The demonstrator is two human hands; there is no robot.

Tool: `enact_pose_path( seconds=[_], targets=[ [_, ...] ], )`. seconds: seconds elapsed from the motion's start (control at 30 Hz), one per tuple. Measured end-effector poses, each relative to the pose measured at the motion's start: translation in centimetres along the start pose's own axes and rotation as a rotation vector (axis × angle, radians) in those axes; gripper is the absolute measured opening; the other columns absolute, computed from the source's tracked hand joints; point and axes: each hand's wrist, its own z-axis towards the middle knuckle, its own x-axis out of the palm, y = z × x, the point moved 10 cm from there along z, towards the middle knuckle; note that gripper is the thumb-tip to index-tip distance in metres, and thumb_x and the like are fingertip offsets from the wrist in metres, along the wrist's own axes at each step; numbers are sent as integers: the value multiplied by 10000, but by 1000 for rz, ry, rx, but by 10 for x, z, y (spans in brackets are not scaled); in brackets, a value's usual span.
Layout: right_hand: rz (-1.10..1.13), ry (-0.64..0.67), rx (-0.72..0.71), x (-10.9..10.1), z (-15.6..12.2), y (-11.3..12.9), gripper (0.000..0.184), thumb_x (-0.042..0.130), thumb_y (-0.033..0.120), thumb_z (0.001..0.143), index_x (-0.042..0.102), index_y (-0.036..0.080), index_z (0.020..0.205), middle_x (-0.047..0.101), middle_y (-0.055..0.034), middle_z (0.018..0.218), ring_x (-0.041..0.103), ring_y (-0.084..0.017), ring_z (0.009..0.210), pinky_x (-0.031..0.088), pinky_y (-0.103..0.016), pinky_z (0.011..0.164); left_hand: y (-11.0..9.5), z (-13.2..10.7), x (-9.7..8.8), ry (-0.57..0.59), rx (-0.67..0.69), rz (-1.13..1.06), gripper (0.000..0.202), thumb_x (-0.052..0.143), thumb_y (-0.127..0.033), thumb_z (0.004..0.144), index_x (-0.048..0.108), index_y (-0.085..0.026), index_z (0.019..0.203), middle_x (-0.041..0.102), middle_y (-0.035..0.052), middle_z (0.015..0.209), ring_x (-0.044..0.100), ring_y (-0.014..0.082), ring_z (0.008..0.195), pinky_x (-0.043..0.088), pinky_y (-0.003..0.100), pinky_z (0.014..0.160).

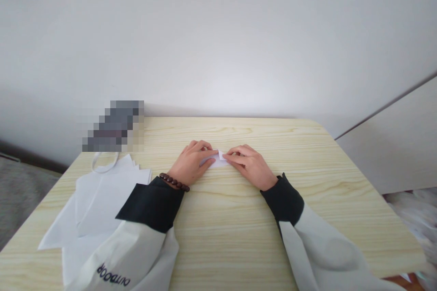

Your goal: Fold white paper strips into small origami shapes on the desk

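A small folded piece of white paper [218,163] lies on the table between my two hands, one flap standing up at its middle. My left hand [193,161], with a dark bead bracelet at the wrist, pinches its left side, index finger on top and thumb along the near edge. From the other side my right hand [251,163] grips the raised flap between thumb and fingertips. My fingers cover part of the paper, so its full shape is hidden.
Several loose white sheets [112,198] are spread on the wood-grain table [232,236] at the left. Behind them lie a white loop [105,163] and a dark pixelated object [116,125]. A white wall [218,45] rises behind the table's far edge.
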Motion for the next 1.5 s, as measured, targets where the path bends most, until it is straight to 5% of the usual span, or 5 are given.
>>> enact_pose_path(
  seconds=[0.33, 1.5],
  targets=[
    [-17, 62, -30, 1, 2, 5, 283, 446, 202, 919, 648, 213, 1117, 651, -48, 1091, 516, -187, 961, 464, -348, 870, 1, 0, -1, 3, 3, -6, 363, 450, -249, 888, 552, -186, 1230, 568, 97, 1062, 491, 228, 968, 420, 399, 894],
    [-88, 137, -14, 5, 7, 13, 265, 431, 178, 911, 656, 191, 1050, 626, -68, 1066, 497, -201, 971, 446, -378, 879, -11, 0, -6, -18, -44, 224, 298, 455, -256, 888, 624, -262, 1133, 583, 62, 1036, 502, 213, 954, 461, 386, 839]
  ],
)
